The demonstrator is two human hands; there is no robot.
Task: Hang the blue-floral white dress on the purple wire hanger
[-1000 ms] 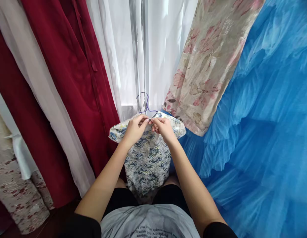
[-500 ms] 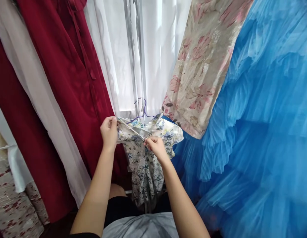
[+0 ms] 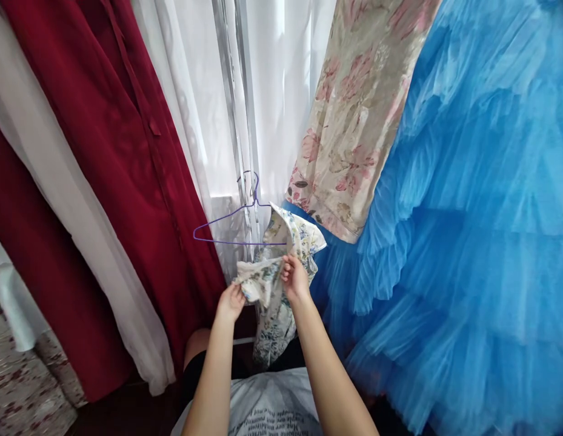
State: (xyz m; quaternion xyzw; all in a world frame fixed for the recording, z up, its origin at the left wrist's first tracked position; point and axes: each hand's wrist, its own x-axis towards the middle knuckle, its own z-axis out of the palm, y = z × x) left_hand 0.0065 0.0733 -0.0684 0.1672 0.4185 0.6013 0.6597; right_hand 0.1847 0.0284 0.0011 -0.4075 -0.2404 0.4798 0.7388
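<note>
A small blue-and-white floral garment (image 3: 274,290) hangs by its right shoulder from a thin purple wire hanger (image 3: 231,227) hooked on a metal pole. The hanger's left arm is bare. My left hand (image 3: 230,301) is closed on the garment's loose left shoulder, pulled down below the hanger. My right hand (image 3: 294,278) pinches the cloth near the neckline, just under the hanger's right end.
A dark red dress (image 3: 126,157) hangs at the left beside a white garment (image 3: 72,206). White curtains (image 3: 281,91) cover the window behind. A pink floral dress (image 3: 354,121) and a big blue tulle gown (image 3: 467,230) fill the right.
The garment's left shoulder has come off the hanger, whose left arm now shows bare. My left hand dropped down and inward with the cloth; my right hand stayed near the neckline.
</note>
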